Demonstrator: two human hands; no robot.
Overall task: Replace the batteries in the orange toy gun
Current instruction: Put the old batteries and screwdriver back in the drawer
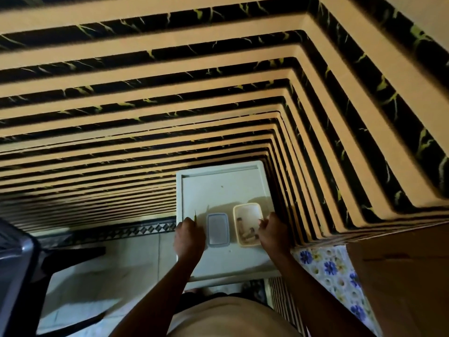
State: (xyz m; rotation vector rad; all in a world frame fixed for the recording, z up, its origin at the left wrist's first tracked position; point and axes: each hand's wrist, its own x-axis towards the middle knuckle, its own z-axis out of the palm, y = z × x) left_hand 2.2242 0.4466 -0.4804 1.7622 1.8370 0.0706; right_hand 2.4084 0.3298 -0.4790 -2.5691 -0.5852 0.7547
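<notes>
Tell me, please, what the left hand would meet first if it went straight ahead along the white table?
Probably nothing: ahead of the left hand the white table looks bare to its far rim. The grey lid lies to its right, out of that line. Depth is hard to judge.

Left hand (189, 235): your fingers curl round a thin green tool (195, 213).
Right hand (273, 231): you grip the yellow tub (247, 210), which sits beside the grey lid (218, 229) on the white table (218, 190).

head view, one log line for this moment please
left hand: holds thin green tool | right hand: curled at open tub | lid: between hands | toy gun: unseen
</notes>
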